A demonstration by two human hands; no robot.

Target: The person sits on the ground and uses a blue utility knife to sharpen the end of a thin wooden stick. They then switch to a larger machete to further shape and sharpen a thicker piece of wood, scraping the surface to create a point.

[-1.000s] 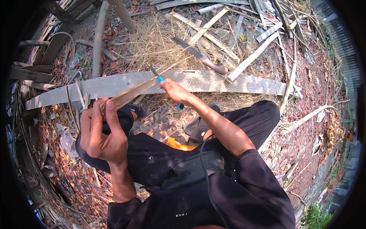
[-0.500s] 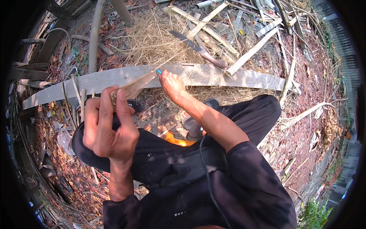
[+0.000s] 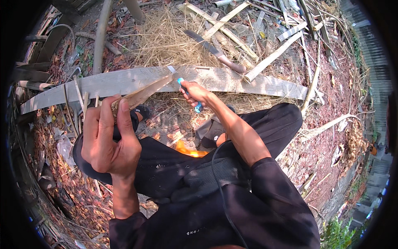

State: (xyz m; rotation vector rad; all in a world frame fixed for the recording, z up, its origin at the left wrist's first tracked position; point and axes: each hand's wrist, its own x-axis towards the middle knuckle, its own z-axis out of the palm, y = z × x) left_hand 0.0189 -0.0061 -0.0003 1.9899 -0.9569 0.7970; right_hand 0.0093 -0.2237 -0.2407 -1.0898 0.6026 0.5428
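Observation:
Between thumb and fingers, my left hand (image 3: 111, 143) pinches the near end of a tan, tapering bamboo strip (image 3: 150, 89). Its narrow far end points to the right and rests on or just above a long grey wooden board (image 3: 120, 82). My right hand (image 3: 196, 93) is wrapped around a blue-handled utility knife (image 3: 180, 80), whose short pale blade shows past the fist. That blade lies over the board, close beyond the strip's tip. Across the board's far edge lies a large knife (image 3: 214, 50) with a dark blade and wooden handle, touched by neither hand.
Thin shavings (image 3: 162, 41) heap beyond the board. Split bamboo lengths (image 3: 271, 58) and sticks lie at the far right. An orange object (image 3: 188, 151) sits on the ground between my legs. A cable (image 3: 219, 178) runs down my front. Upright posts (image 3: 101, 37) stand at the far left.
My right hand has moved slightly right and nearer, turning so the blue handle and blade now show. Thin fibre at the strip's tip no longer shows. My left hand has shifted slightly left.

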